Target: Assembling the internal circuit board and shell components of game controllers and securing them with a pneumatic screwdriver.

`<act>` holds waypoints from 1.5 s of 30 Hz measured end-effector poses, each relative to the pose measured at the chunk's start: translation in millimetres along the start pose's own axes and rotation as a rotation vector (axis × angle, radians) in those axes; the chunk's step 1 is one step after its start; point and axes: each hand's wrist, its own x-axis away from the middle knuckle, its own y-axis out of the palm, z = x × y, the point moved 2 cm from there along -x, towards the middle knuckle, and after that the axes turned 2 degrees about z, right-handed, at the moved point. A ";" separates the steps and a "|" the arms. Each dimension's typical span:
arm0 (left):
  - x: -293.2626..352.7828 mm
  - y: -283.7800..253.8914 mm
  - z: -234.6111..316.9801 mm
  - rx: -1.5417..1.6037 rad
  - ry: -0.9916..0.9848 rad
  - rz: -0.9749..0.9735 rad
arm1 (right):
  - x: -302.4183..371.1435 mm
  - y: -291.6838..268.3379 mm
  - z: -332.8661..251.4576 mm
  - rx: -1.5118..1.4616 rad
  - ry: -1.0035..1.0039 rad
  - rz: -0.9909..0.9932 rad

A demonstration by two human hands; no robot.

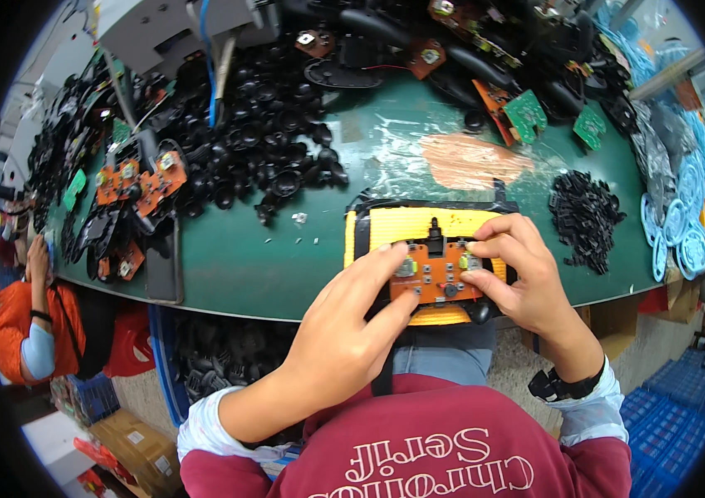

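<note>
An orange circuit board (pixel 431 280) with small buttons and two metal stick modules lies over black plastic housing parts, partly hidden by my fingers. Under it is a yellow ribbed pad (pixel 386 221) with black edges, at the front edge of the table. My left hand (pixel 351 319) grips the board's left end, its thumb and fingertips around the left stick module. On the opposite end, my right hand (pixel 520 270) has thumb and fingers closed around the right module. A black stem-like part (pixel 435 236) points away from the board's far edge.
Black thumbstick caps (pixel 261 133) are heaped at the back left, near orange boards (pixel 141 184) and a phone-like slab (pixel 164 261). Small black pieces (pixel 585 220) lie in a pile on the right. Green boards (pixel 527 114) and controller shells crowd the back. A co-worker (pixel 37 324) is at far left.
</note>
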 end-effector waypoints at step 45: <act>20.9 -47.5 -110.0 -0.357 -0.454 0.482 | -110.8 -12.8 -28.7 0.011 0.028 -0.205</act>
